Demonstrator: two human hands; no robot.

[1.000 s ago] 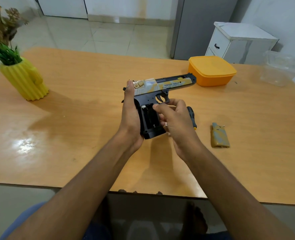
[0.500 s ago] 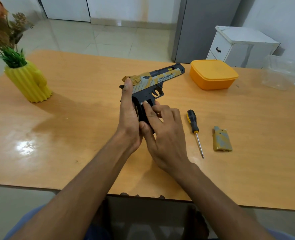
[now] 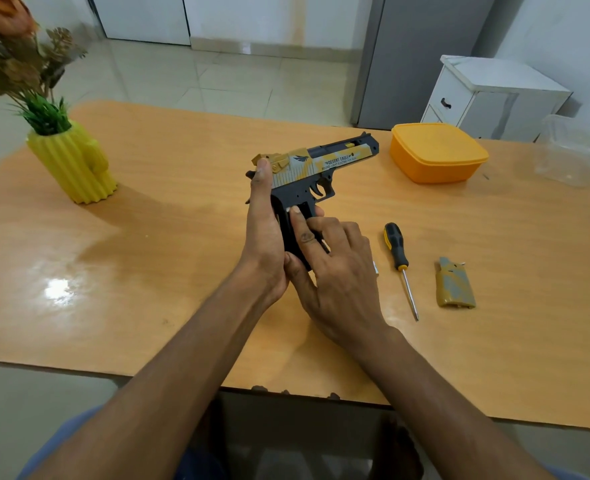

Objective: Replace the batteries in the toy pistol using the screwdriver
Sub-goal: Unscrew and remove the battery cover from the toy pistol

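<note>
A yellow, grey and black toy pistol [image 3: 324,164] is held above the table, barrel pointing right and away. My left hand [image 3: 264,233] grips the back of its grip, thumb up by the hammer. My right hand [image 3: 328,268] lies over the open grip, its index finger pressing into the battery compartment; the batteries are hidden under the fingers. A black-and-yellow screwdriver [image 3: 398,256] lies on the table to the right of my hands. The removed camouflage battery cover [image 3: 454,284] lies further right.
An orange lidded box [image 3: 437,152] stands behind the pistol's muzzle. A clear plastic container [image 3: 577,154] sits at the far right edge. A yellow cactus-shaped vase with plants [image 3: 70,161] stands at the left. The wooden table [image 3: 148,271] ends close to my body.
The right hand moved from a curled pinch at the compartment to lying flatter over the grip with the index finger pressing in. The pistol's muzzle has tilted upward. The screwdriver came into view.
</note>
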